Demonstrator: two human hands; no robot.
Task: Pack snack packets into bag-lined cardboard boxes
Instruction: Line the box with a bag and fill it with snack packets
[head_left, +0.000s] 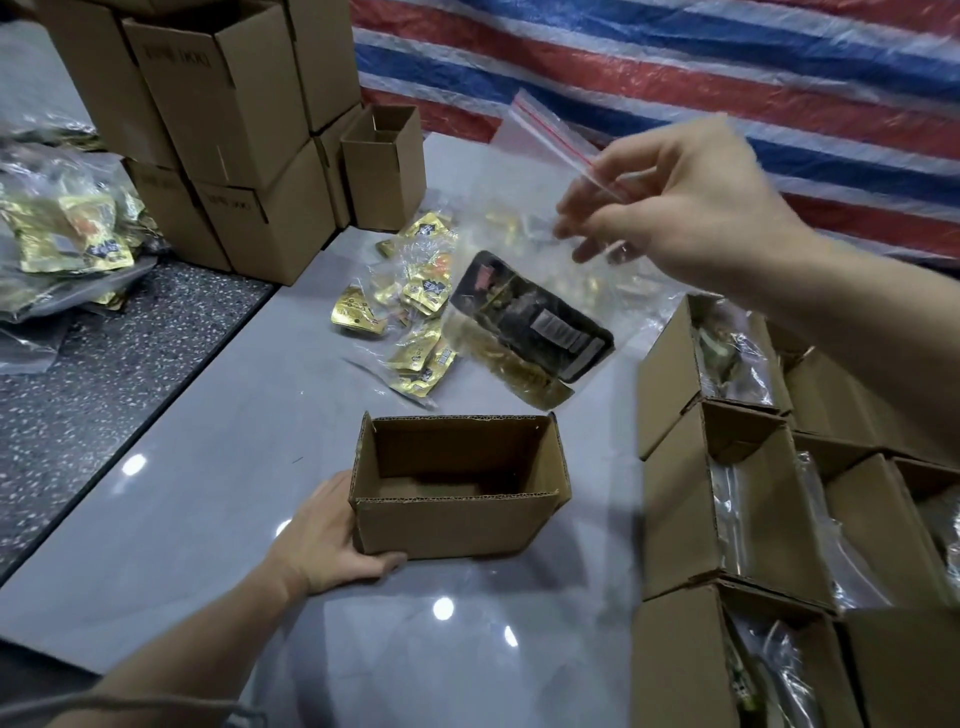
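Clear zip-seal plastic bag (519, 260) with red strip held aloft over the open-topped brown cardboard box (457, 525).
You pinched the bag's sealed top edge in your right hand (675, 208); it hung tilted above and behind the box, with a black-and-gold snack packet (530, 322) inside. Your left hand (327, 540) gripped the box's left end on the glossy grey table (208, 467). Loose gold foil packets (415, 312) lay behind the box. Bag-filled cardboard boxes (691, 499) stood at right, stacked cartons (234, 104) at rear left.
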